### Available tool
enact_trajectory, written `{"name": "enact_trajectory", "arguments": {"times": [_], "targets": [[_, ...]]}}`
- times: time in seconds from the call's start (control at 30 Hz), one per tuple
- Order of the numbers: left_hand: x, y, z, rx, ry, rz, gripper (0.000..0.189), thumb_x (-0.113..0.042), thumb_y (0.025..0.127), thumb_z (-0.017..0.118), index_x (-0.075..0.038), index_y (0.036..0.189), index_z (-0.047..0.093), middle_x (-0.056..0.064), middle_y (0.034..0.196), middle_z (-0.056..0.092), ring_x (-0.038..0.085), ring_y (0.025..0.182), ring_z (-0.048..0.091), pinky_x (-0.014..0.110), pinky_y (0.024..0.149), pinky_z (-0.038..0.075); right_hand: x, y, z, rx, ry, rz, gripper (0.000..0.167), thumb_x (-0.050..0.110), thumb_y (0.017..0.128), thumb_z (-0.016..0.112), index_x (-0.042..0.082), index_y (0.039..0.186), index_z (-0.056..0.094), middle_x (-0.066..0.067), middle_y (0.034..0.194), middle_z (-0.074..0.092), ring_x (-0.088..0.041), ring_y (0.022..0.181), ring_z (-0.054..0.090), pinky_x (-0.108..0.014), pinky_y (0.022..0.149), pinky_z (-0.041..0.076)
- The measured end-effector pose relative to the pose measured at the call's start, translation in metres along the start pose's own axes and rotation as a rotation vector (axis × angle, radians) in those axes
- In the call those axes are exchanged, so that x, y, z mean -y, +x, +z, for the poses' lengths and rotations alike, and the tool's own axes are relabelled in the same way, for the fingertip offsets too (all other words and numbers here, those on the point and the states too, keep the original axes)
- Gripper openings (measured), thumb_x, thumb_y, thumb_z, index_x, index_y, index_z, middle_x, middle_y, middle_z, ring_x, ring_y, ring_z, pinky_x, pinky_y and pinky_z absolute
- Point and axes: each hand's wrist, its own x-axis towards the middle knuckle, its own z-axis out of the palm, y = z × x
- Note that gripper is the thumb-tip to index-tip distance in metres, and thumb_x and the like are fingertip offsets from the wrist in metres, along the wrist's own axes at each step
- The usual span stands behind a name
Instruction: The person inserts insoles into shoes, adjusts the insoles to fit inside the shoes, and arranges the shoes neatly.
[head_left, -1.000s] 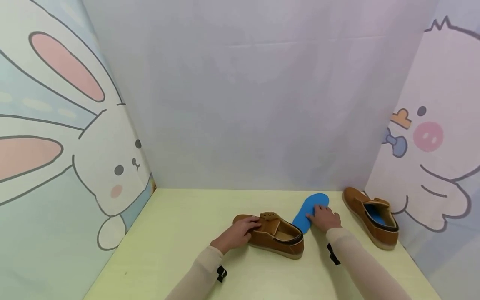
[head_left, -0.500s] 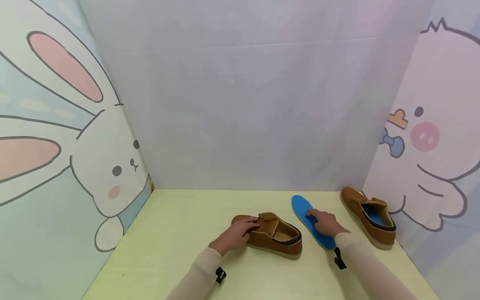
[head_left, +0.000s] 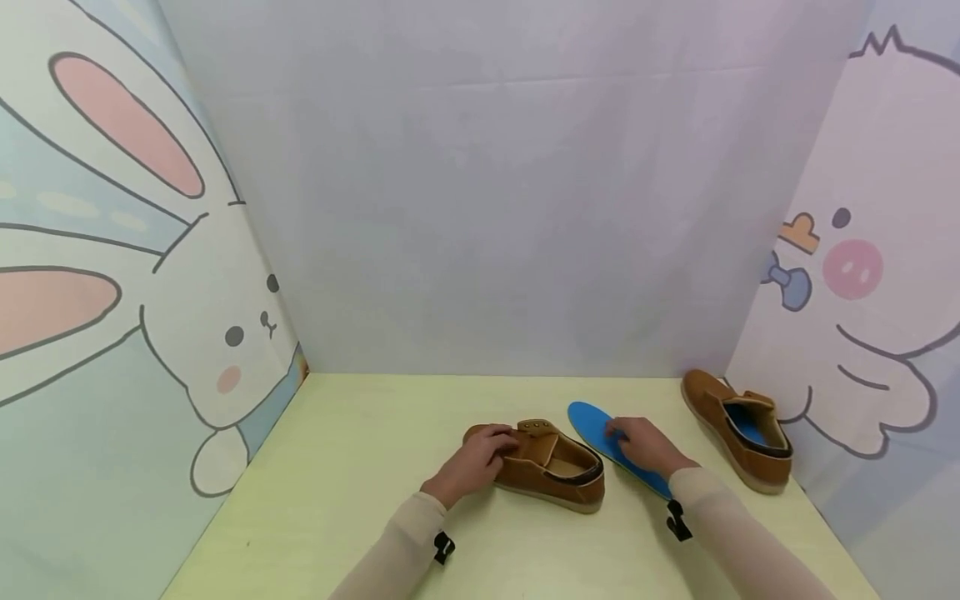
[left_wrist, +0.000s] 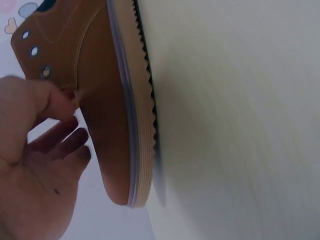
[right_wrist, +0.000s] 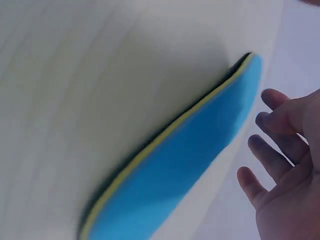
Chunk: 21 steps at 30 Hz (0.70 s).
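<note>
"Blue insole (head_left: 588,421) had swung round: a second earlier its far end leaned toward the right edge of the desk (head_left: 375,467), now it leaned left. Right hand (head_left: 648,446) had shifted with it; left hand (head_left: 472,467) barely budged."

"Where did it sit?"

"Right half of the desk, in from the back edge, just beside the middle shoe (head_left: 532,479), short of the other shoe (head_left: 729,432) by the right edge. Flat down or tilted, I couldn't tell from my end."

"Grips?"

"Right: fingers loosely bent and spread, apart from the insole in the wrist view, nothing clamped. Left: over the front of the middle shoe, touching it; pinching or just resting, I couldn't tell."

"Handling, your guess?"

"Insole: probably light, bendy, hard to break, not very slippery. I'd have taken it by its long edges near the middle, thumb one side, fingers the other. Shoe: likely heavier, stiff sole, softer upper; I'd have steadied it at toe or heel."

"Labels?"

"None I could read. No brand on shoes or insole; side walls (head_left: 90,433) showed cartoon drawings, no lettering."
</note>
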Motion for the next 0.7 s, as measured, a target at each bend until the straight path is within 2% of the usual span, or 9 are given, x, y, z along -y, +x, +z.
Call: {"name": "enact_trajectory", "arguments": {"times": [0.13, 0.2, 0.33, 0.47, 0.57, 0.7], "targets": [[-0.014, 0.003, 0.001, -0.141, -0.075, -0.037, 0.023, -0.007, 0.104, 0.054, -0.009, 0.119, 0.072, 0.005, 0.125, 0.064, 0.017, 0.108, 0.064, 0.030, 0.088, 0.055, 0.026, 0.005, -0.004, -0.047, 0.048, -0.129, 0.021, -0.005, 0.096, 0.059, 0.000, 0.111, 0.074, -0.011, 0.108, 0.073, -0.036, 0.106, 0.067, -0.051, 0.089, 0.054], [-0.024, 0.007, 0.000, -0.171, -0.105, -0.074, 0.020, -0.016, 0.106, 0.056, -0.010, 0.116, 0.073, 0.000, 0.113, 0.066, 0.011, 0.095, 0.063, 0.026, 0.078, 0.054, 0.042, 0.008, -0.005, -0.047, 0.061, -0.163, 0.019, 0.000, 0.099, 0.061, 0.002, 0.113, 0.073, -0.009, 0.109, 0.073, -0.032, 0.101, 0.069, -0.047, 0.084, 0.056], [-0.041, 0.016, -0.002, -0.144, -0.116, -0.138, 0.018, -0.027, 0.103, 0.063, -0.012, 0.106, 0.073, -0.007, 0.091, 0.062, 0.003, 0.076, 0.055, 0.022, 0.065, 0.049, 0.071, 0.014, -0.006, -0.001, 0.044, -0.137, 0.019, 0.008, 0.101, 0.061, 0.004, 0.117, 0.073, -0.005, 0.105, 0.072, -0.021, 0.091, 0.068, -0.038, 0.075, 0.057], [-0.047, 0.019, 0.000, -0.109, -0.103, -0.167, 0.011, -0.022, 0.100, 0.065, -0.014, 0.096, 0.071, -0.010, 0.079, 0.056, 0.002, 0.065, 0.049, 0.020, 0.058, 0.044, 0.088, 0.016, -0.003, 0.038, -0.023, -0.126, 0.017, 0.007, 0.100, 0.062, 0.005, 0.112, 0.074, 0.000, 0.096, 0.070, -0.011, 0.079, 0.061, -0.033, 0.070, 0.054], [-0.048, 0.017, 0.001, -0.103, -0.095, -0.136, 0.010, -0.018, 0.099, 0.065, -0.015, 0.092, 0.071, -0.011, 0.074, 0.054, 0.001, 0.060, 0.047, 0.019, 0.055, 0.042, 0.092, 0.015, -0.001, 0.026, -0.051, -0.140, 0.017, 0.007, 0.100, 0.062, 0.006, 0.109, 0.076, 0.001, 0.094, 0.070, -0.008, 0.076, 0.058, -0.032, 0.070, 0.053], [-0.048, 0.013, -0.001, -0.067, -0.101, -0.074, 0.009, -0.017, 0.099, 0.066, -0.015, 0.092, 0.071, -0.013, 0.073, 0.052, 0.000, 0.061, 0.045, 0.018, 0.055, 0.042, 0.093, 0.013, -0.001, -0.022, -0.057, -0.183, 0.024, 0.012, 0.102, 0.062, 0.009, 0.125, 0.070, 0.001, 0.099, 0.070, -0.011, 0.081, 0.064, -0.030, 0.069, 0.053]]}}
